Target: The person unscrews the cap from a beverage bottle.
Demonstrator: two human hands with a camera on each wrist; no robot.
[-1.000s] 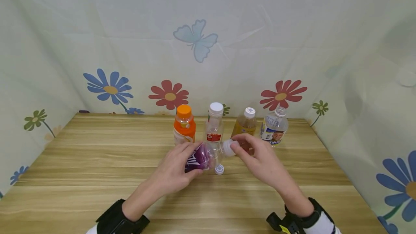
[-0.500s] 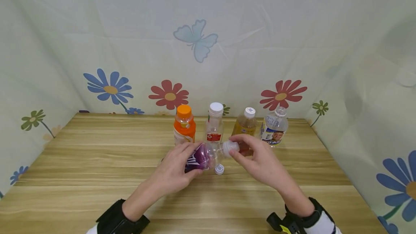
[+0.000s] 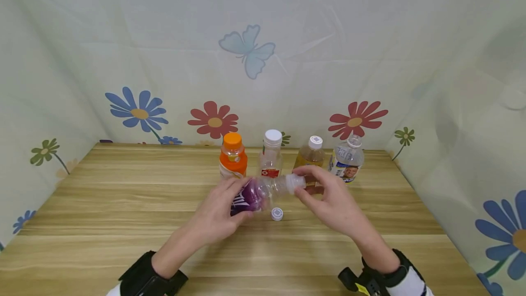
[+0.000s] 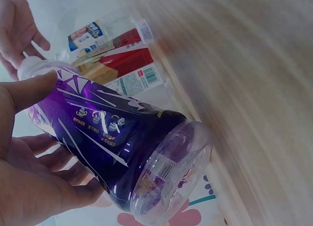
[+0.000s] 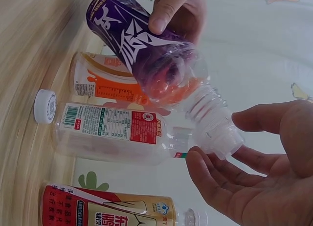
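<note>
My left hand (image 3: 219, 209) grips a clear plastic bottle with a purple label (image 3: 250, 195), holding it tilted on its side above the table, neck toward the right. At the neck, my right hand (image 3: 328, 200) has thumb and fingers around a translucent white cap (image 3: 294, 182). In the right wrist view, screw threads show on the bottle neck (image 5: 203, 104) behind the cap (image 5: 222, 138). The left wrist view shows the bottle's clear base (image 4: 171, 174) pointing away from my left palm. A small loose white cap (image 3: 277, 214) lies on the table below the bottle.
Behind the hands stand an orange bottle (image 3: 233, 154), a clear bottle with a white cap (image 3: 273, 150), an amber bottle (image 3: 310, 156) and an uncapped clear bottle (image 3: 347, 159). A flowered curtain (image 3: 287, 90) rises beyond the wooden table (image 3: 144, 186).
The neck and cap of the purple-labelled bottle have risen slightly and shifted right. My right fingers have changed position around the cap; the left grip stays the same.
</note>
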